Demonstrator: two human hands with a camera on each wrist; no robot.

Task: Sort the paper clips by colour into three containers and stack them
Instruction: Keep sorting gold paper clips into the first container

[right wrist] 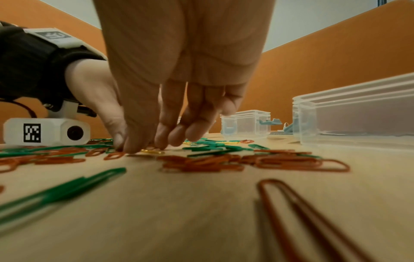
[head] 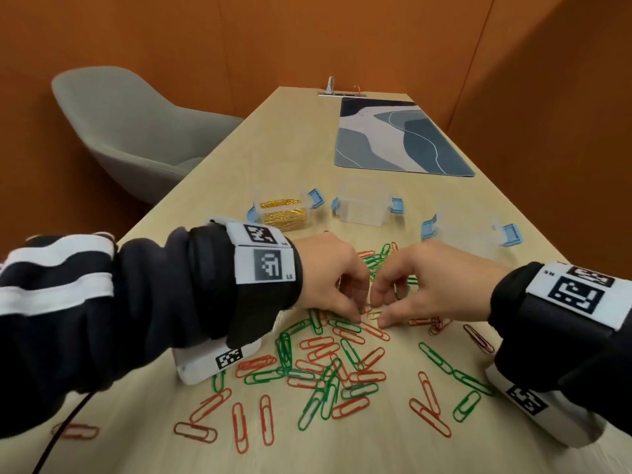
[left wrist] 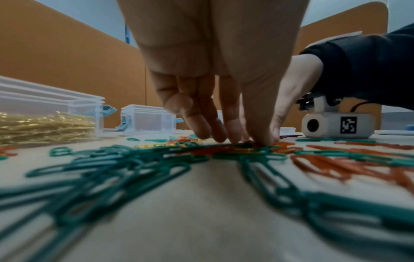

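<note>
we had both hands down on the wooden table (head: 219, 172) among the scattered red paper clips (head: 319, 347) and green paper clips (head: 434, 357), our left hand (head: 328, 275) and right hand (head: 431, 282) nearly touching, fingertips curled down around a gold paper clip (head: 373, 315) (whether either hand had actually pinched it, we could not tell). beyond our hands stood three clear containers with blue latches: the left container (head: 284, 213) was full of gold clips, the middle container (head: 364, 206) and the right container (head: 468, 230) held none.
</note>
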